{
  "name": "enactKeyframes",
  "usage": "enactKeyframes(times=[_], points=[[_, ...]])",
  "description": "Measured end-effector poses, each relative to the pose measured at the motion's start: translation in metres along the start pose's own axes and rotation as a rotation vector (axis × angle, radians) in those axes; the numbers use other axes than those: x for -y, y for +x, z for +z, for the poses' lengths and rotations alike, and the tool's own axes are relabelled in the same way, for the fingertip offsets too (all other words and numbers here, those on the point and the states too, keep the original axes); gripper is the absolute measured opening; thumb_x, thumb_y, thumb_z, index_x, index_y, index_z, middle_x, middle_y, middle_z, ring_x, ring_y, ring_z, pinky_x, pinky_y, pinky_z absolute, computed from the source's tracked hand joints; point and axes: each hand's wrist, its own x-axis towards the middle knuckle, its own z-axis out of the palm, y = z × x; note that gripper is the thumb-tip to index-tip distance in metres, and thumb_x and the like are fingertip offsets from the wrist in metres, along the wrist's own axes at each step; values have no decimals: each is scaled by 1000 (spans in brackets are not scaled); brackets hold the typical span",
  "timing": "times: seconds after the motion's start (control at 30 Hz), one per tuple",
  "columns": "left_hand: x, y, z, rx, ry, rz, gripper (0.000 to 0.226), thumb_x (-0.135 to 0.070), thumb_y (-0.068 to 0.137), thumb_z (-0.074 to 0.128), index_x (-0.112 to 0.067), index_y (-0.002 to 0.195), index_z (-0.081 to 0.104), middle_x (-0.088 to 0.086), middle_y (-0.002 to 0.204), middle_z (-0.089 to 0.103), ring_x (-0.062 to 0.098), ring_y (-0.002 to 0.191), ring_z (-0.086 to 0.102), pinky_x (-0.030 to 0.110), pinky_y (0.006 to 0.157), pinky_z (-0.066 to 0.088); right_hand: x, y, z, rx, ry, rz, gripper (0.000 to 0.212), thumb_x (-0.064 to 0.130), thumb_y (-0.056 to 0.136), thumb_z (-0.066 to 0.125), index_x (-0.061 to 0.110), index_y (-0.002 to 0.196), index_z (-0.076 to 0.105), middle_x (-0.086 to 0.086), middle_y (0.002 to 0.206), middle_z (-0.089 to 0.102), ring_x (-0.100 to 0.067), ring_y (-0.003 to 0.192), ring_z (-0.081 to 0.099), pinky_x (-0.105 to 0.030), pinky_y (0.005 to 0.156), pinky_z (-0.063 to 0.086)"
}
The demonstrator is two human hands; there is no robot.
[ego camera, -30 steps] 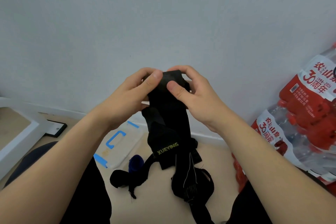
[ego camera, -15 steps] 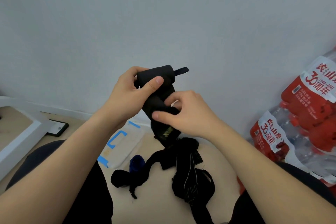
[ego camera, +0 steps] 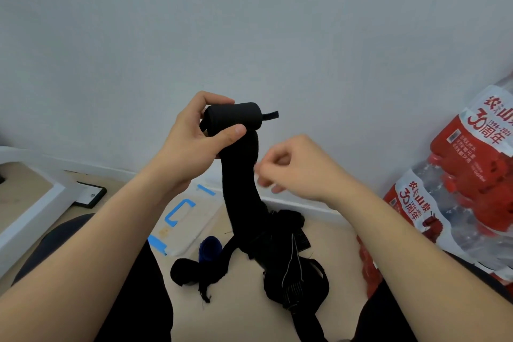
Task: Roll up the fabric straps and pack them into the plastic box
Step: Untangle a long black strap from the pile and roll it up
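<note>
My left hand [ego camera: 191,147] is raised in front of the wall and grips the rolled end of a black fabric strap [ego camera: 234,118]. The strap's loose tail [ego camera: 240,189] hangs down to the floor. My right hand [ego camera: 294,169] sits just right of the tail with its fingers loosely curled, their tips blurred at the strap's edge and nothing seen inside them. On the floor lie a heap of black straps [ego camera: 291,266], a rolled black strap [ego camera: 186,272] and a blue roll [ego camera: 209,248]. The clear plastic box [ego camera: 194,230] with blue clasps lies behind them.
Shrink-wrapped packs of water bottles with red labels [ego camera: 458,189] are stacked at the right against the wall. A white furniture frame [ego camera: 30,203] stands at the left, with a small black device [ego camera: 90,194] beside it. My dark-clad knees frame the floor space.
My right hand has let go of the strap's tail and moved to the right of it. The left hand still holds the roll, and the tail now hangs straighter.
</note>
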Motion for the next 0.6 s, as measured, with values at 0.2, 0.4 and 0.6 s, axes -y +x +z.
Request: enactKeyframes(times=[0.2, 0.4, 0.6], points=[[-1, -5, 13, 86, -21, 117, 36, -24, 98, 81, -31, 127, 62, -8, 111, 70, 11, 96, 71, 25, 82, 59, 6, 12, 7, -159, 339, 46, 40, 41, 103, 54, 9, 113, 75, -14, 115, 78, -29, 113, 74, -55, 107, 56], [-1, -8, 18, 81, 32, 150, 34, -15, 101, 76, -31, 126, 58, -15, 107, 68, 15, 96, 71, 31, 79, 63, 7, 6, 19, -186, 431, 65, 24, 22, 114, 53, 18, 122, 75, 0, 107, 83, -13, 103, 79, -37, 99, 62], [2, -2, 11, 91, 83, 90, 36, -10, 101, 75, -40, 121, 73, -8, 126, 68, 27, 111, 71, 46, 91, 65, 13, 1, 16, -212, 669, 167, 33, 26, 104, 72, 35, 126, 49, -3, 99, 83, -19, 85, 82, -35, 64, 64]])
